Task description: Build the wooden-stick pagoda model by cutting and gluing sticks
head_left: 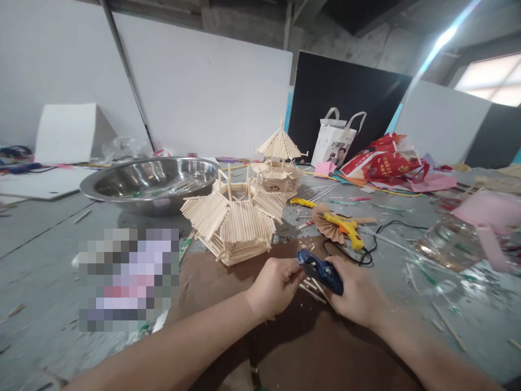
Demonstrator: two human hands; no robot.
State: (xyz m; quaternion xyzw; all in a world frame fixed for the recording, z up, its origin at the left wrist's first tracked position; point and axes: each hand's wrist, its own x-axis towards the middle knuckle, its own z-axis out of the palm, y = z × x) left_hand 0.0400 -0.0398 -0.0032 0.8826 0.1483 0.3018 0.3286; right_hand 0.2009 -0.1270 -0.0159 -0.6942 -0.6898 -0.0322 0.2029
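Observation:
My right hand [358, 290] is closed around a dark blue hand cutter [325, 274], its head pointing left. Fingers pinched, my left hand [274, 288] meets the cutter's head, on a thin wooden stick that is mostly hidden; a pale bit shows at the jaws. Several loose wooden sticks [314, 289] lie below the hands on a brown board [301, 347]. Just beyond my left hand stands a stick-built pavilion model [240, 222] with a sloped roof and an open top. Behind it is a taller pavilion model [280, 157] with a pointed roof.
A wide steel basin [150, 203] sits at the left. Right of the models lie a yellow glue gun [344, 228] with a black cord and a yellow-handled tool [303, 202]. A pink-lidded clear jug [448, 244] stands far right, with bags behind. Scraps litter the grey surface.

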